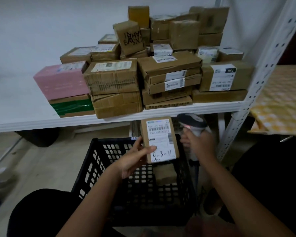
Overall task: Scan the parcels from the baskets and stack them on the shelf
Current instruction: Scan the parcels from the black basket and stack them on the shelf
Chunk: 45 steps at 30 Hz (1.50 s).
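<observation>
left grip (135, 159) pinches parcel (160, 139) (label up) | right grip (199, 142) clasps scanner (193, 124) beside it

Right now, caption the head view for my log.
Left hand holds parcel above basket; right hand aims scanner.

A yellow checked cloth (278, 101) lies at right, beside the white wall (41, 23) and pale floor (46, 161).
</observation>
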{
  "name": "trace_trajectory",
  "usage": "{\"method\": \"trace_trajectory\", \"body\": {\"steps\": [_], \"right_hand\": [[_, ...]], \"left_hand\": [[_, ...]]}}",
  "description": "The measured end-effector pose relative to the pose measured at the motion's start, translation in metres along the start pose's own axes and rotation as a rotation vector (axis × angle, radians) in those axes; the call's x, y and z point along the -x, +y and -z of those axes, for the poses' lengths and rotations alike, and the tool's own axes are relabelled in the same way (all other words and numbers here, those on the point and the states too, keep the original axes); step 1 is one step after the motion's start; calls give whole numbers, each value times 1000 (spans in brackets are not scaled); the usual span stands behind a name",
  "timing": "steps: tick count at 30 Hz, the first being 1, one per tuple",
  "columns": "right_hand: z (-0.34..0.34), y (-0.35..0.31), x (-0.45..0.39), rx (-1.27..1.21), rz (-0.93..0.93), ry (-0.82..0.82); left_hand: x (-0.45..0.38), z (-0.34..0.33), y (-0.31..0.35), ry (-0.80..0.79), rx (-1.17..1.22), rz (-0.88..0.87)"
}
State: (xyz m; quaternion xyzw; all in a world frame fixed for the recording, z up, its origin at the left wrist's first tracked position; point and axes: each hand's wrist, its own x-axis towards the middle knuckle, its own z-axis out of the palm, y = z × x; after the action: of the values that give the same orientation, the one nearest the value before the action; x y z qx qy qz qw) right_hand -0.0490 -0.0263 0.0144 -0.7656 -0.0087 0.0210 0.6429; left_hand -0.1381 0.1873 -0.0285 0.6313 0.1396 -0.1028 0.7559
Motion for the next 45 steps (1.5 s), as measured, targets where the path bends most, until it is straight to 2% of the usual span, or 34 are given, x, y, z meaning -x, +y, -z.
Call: {"method": "trace_trajectory", "body": {"steps": [6,10,15,20,45], "right_hand": [[26,-54,-4,36,70,-141],[37,-80,1,150,87,-229],[39,-96,11,231,46,-318],[40,-99,20,209,-12,-398],[44,-90,29,176,-61,-456]], "left_hand": [[-10,-6,11,113,-110,-85],[-14,-11,13,167,-159,-109],[-20,-9,11,170,-226,-101],[-21,-8,10,191,-241,-109],[-29,-8,1,174,-183,-134]]}}
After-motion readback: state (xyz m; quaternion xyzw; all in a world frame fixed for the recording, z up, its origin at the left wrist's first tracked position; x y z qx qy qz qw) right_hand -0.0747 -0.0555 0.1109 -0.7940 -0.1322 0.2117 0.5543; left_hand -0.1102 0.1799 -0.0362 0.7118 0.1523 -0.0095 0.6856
